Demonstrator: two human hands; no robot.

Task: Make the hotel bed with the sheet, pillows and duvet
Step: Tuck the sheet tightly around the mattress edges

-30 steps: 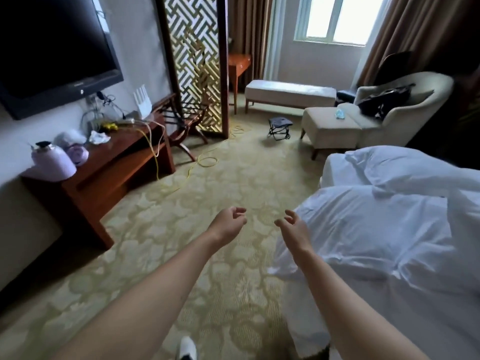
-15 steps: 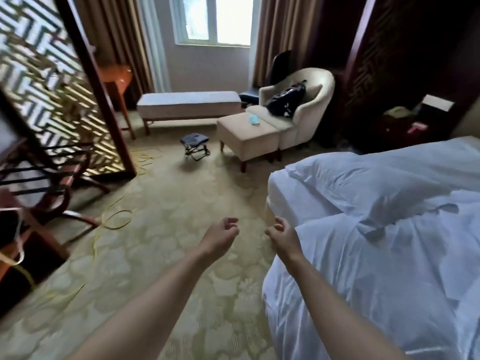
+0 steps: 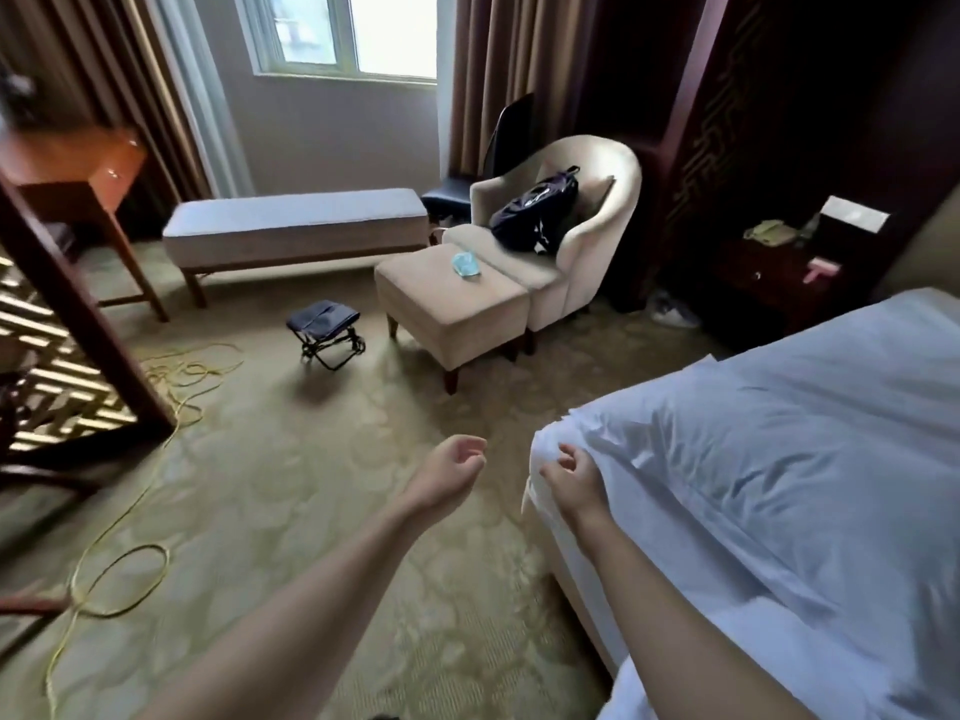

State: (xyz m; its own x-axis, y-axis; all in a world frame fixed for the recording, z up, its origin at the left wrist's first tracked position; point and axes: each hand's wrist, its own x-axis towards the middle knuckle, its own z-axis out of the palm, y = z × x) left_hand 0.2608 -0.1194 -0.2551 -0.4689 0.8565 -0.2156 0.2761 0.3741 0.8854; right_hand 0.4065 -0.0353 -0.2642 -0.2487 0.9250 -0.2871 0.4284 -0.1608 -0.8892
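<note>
Within the last second the view had swung from the television wall toward the window as both empty, loosely curled hands, left hand [image 3: 448, 472] and right hand [image 3: 574, 478], neared the rumpled white cotton duvet [image 3: 753, 459] at the white bed's [image 3: 563, 558] corner, probably to grab it.

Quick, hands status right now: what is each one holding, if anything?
Left hand: open, fingers loosely curled, empty, over the carpet.
Right hand: open, loosely curled, holding nothing, at the white bedding's corner.

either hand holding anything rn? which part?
Nothing held. Left hand hangs loosely curled over the carpet; right hand is open-curled beside the white bedding's corner, not gripping it.
</note>
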